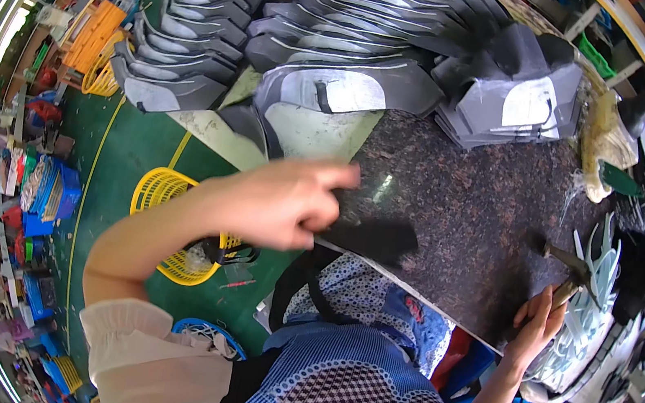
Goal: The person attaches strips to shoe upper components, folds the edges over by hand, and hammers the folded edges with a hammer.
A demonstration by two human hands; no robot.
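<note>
My left hand [289,201] is in the air over the near left edge of the dark speckled tabletop [456,187], smeared by motion. Its index finger stretches right with a gap below it, and nothing shows in its grasp. Just right of the fingers lies a dark, flat, blurred piece [375,239] at the table's edge. On the right, my right hand [541,319] is closed round the handle of a hammer [570,261]. The hammer's metal head is above the tabletop, beside a bundle of pale strips [597,269].
Rows of overlapping grey curved pieces [346,89] cover the far side, with another grey stack [509,104] at the right. A yellowish cloth-like bundle [603,142] and a green-backed brush [621,179] are beyond the strips. A yellow basket [160,183] stands on the green floor [113,197].
</note>
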